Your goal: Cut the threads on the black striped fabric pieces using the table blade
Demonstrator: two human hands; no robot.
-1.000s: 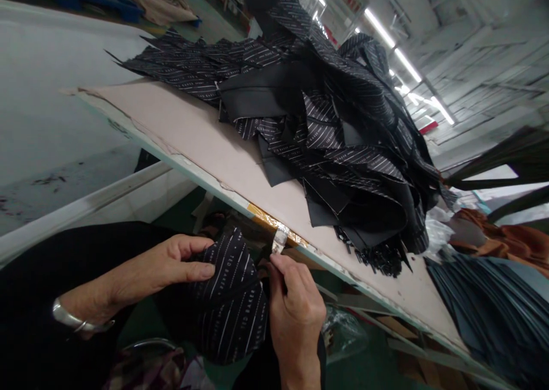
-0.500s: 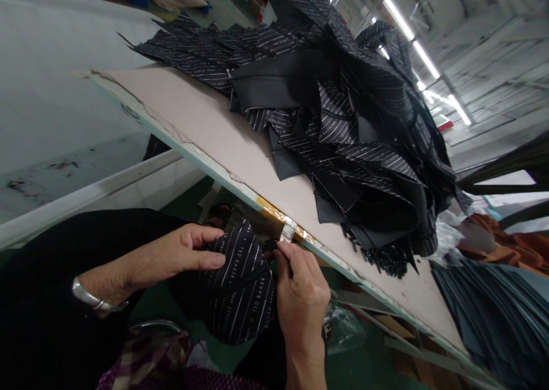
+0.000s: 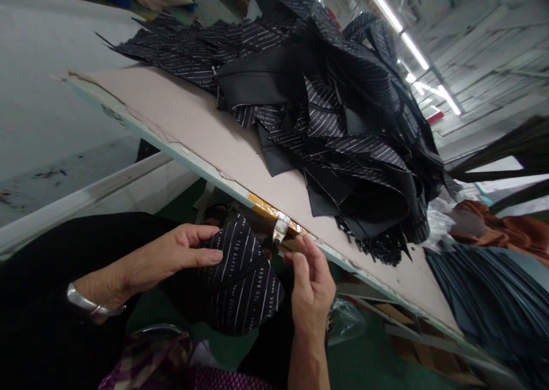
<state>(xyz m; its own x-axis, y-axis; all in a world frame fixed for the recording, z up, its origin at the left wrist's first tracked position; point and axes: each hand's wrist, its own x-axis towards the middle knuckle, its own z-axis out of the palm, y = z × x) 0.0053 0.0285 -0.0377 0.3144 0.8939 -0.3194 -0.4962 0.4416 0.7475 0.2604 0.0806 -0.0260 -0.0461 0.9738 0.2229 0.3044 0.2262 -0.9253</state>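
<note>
My left hand (image 3: 171, 253) pinches a black fabric piece (image 3: 244, 281) printed with white lettering and stripes, thumb on top. The piece hangs below the table edge, over my lap. Off its right side, my right hand (image 3: 312, 281) is raised with fingers loosely apart, touching nothing that I can see. Just left of those fingertips, a small fixture (image 3: 281, 228) wrapped in clear tape sticks out from the table edge, with a dark tip. Yellow tape (image 3: 259, 205) covers the edge beside it.
Across the pale tabletop (image 3: 171, 115) lies a large heap of black printed fabric pieces (image 3: 360, 150). Dark blue-green panels (image 3: 489, 298) are stacked at the right, with brown fabric (image 3: 480, 224) behind. A white wall (image 3: 51, 81) stands left; cardboard (image 3: 394, 313) lies under the table.
My right hand has let go of the fabric piece's right edge and moved slightly right, its fingers opening. My left hand keeps its hold. The view has shifted a little.
</note>
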